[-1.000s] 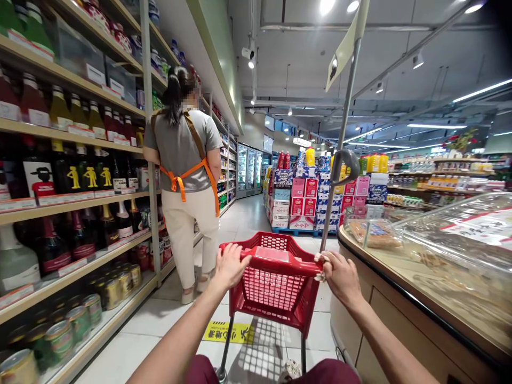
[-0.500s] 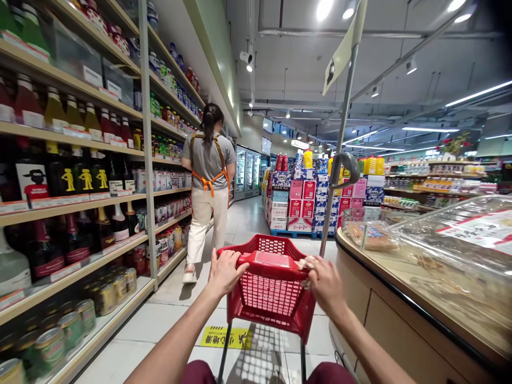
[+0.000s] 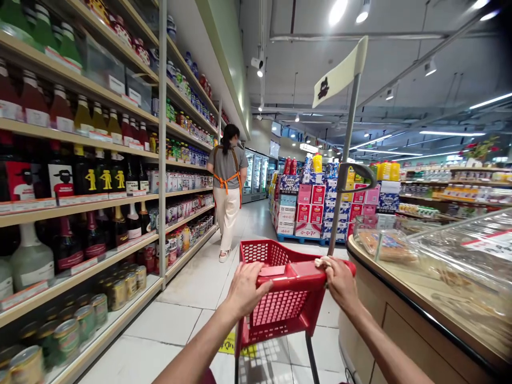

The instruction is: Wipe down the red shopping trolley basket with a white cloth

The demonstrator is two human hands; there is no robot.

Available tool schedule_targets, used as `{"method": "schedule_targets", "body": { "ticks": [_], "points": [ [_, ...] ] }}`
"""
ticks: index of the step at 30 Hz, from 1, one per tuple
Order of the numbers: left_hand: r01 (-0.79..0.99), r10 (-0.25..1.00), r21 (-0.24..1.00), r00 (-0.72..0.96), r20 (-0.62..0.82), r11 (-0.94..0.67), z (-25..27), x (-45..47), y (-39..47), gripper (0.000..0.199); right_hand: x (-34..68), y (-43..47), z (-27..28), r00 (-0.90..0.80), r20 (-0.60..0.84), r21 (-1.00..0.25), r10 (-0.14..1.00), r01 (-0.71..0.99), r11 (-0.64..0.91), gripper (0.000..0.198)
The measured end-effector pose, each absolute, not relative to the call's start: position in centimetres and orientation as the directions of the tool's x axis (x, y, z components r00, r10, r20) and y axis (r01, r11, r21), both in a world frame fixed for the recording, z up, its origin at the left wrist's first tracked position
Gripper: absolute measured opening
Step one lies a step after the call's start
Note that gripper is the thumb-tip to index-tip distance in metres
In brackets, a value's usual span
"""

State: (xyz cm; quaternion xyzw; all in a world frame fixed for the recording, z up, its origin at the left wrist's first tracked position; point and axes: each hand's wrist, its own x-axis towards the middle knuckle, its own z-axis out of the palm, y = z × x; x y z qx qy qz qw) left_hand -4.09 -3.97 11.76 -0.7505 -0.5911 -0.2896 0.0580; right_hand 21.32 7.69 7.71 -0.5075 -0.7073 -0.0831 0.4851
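Note:
Both my hands rest on the red handle of a small shopping cart [image 3: 280,314] straight in front of me. My left hand [image 3: 247,288] is wrapped over the handle's left end. Near the right end my right hand [image 3: 340,280] grips the bar, with a crumpled whitish tissue [image 3: 323,262] pinched against it by the fingers. No goods show in the visible part of the red basket. A grey pole [image 3: 344,154] rises beyond my right hand, bearing a cream flag [image 3: 340,72] with a dark bear figure.
Shelves [image 3: 80,205] of bottles and cans line the left side. A person in an orange-strapped apron [image 3: 228,181] walks ahead. Stacked boxes [image 3: 310,210] stand farther on. A curved food counter [image 3: 400,298] closes in on the right. A yellow floor sign [image 3: 228,344] lies under the cart.
The cart has turned, its handle now tilting up to the right, and both hands have gone with it. The aproned person has walked farther away.

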Motion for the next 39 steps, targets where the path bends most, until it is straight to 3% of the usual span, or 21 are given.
{"method": "schedule_targets", "body": {
  "ticks": [4, 7, 12, 17, 21, 24, 29, 32, 39],
  "points": [
    [0.903, 0.902, 0.387, 0.002, 0.433, -0.188, 10.7, -4.2, -4.2, 0.060, 16.7, 5.3, 7.5, -0.157, 0.856, -0.261, 0.492, 0.689, 0.676, 0.035],
    [0.902, 0.922, 0.399, -0.001, 0.387, -0.167, 10.4, -2.8, -4.6, 0.066, 15.7, 5.3, 8.4, -0.264, 0.832, -0.247, 0.487, 0.610, 0.753, 0.034],
    [0.880, 0.944, 0.411, 0.110, 0.310, -0.237, 10.3, 1.6, -4.3, 0.074, 17.0, 6.5, 9.1, -0.181, 0.730, -0.427, 0.659, 0.631, 0.647, 0.037],
    [0.773, 0.885, 0.446, 0.323, 0.337, -0.452, 8.6, 2.6, -2.6, 0.083, 19.2, 6.3, 8.3, -0.319, 0.662, -0.400, 0.678, 0.614, 0.680, 0.038],
    [0.897, 0.977, 0.396, 0.145, 0.158, -0.197, 6.5, -1.4, -1.3, 0.073, 23.4, 8.3, 8.8, -0.265, 0.635, -0.395, 0.726, 0.697, 0.599, 0.038],
    [0.933, 0.978, 0.305, 0.159, 0.132, -0.193, 5.0, -3.5, -0.5, 0.070, 24.7, 9.0, 9.1, -0.233, 0.605, -0.337, 0.761, 0.791, 0.510, 0.036],
    [0.955, 0.990, 0.283, 0.048, 0.134, -0.084, 3.4, -2.8, 0.9, 0.075, 19.7, 6.8, 6.7, -0.426, 0.649, -0.083, 0.630, 0.784, 0.615, 0.031],
    [0.960, 0.989, 0.265, 0.057, 0.139, -0.092, 2.6, -2.6, 1.5, 0.076, 17.5, 6.8, 4.9, -0.452, 0.711, 0.014, 0.539, 0.775, 0.632, 0.031],
    [0.966, 0.980, 0.238, 0.061, 0.189, -0.106, 1.7, -2.9, 1.6, 0.071, 22.7, 10.0, 6.6, -0.285, 0.805, -0.059, 0.521, 0.835, 0.547, 0.031]
  ]
}}
